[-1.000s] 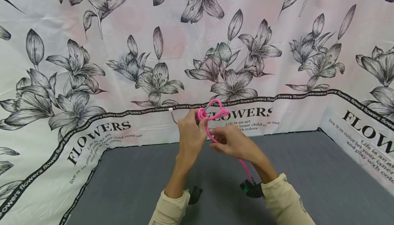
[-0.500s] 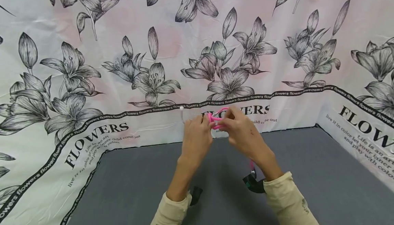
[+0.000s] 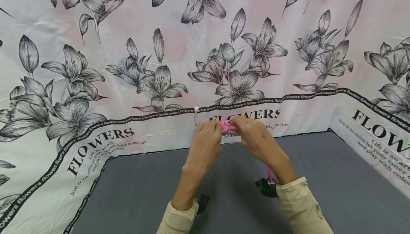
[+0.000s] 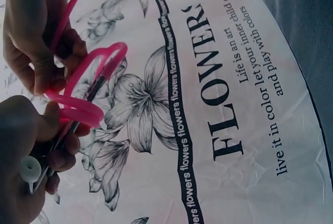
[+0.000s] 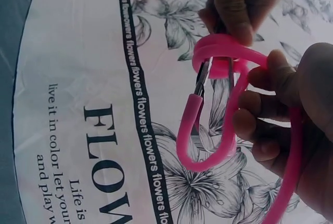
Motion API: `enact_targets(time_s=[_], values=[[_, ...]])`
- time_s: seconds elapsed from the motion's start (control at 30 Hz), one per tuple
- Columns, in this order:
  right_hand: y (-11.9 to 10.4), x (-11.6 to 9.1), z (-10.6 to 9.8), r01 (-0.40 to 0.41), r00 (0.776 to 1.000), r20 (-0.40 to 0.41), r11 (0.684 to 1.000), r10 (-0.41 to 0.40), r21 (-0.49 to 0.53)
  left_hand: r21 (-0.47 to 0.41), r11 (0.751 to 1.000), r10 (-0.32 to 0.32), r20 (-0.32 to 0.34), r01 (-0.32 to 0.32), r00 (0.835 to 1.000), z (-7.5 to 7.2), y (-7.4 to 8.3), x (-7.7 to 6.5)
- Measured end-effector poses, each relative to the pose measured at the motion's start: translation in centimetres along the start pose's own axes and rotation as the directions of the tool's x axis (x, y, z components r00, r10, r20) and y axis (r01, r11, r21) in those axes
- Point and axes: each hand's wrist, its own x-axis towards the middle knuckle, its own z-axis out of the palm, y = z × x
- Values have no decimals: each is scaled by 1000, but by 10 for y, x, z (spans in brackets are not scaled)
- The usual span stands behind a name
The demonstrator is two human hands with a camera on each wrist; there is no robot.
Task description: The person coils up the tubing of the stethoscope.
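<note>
Both hands hold a pink stethoscope [image 5: 184,138] up in front of the patterned cloth. The left hand [image 3: 205,143] grips its metal ear tubes [image 5: 201,81], and a white ear tip [image 4: 30,169] sticks out past that hand. Pink tubing is wound in a coil [image 4: 86,114] round the metal tubes, just beyond the left fingertips. Close beside it, the right hand [image 3: 261,138] pinches the tubing with fingers and thumb. From there, a length of tubing [image 5: 286,198] runs down past the right palm to a metal end near the right wrist, partly hidden by the forearm.
A grey tabletop [image 3: 153,191] lies below the hands. White cloth [image 3: 179,131] printed with flowers and lettering stands behind and along both sides. Black wrist camera mounts [image 3: 267,187] sit under the forearms.
The right hand has risen from below the coil to its right side and now pinches the tubing there. The left hand has turned slightly, moving the white ear tip rightward and up.
</note>
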Motion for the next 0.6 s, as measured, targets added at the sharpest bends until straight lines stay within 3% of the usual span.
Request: enact_targets(time_s=[0.23,0.33,0.47,0.6], values=[[8,-1,-3,-160,985,76,981,152,111,-24,992,124,-60,-126,990,2,1,1],[15,-3,-6,-211,977,-4,965,215,158,-64,985,153,-76,-158,985,2,1,2],[23,-4,-9,-182,959,-185,967,215,180,-130,969,199,-86,-209,976,1,-1,3],[32,-5,-10,-140,950,-240,961,198,240,-201,939,261,-116,-280,958,0,-5,2]])
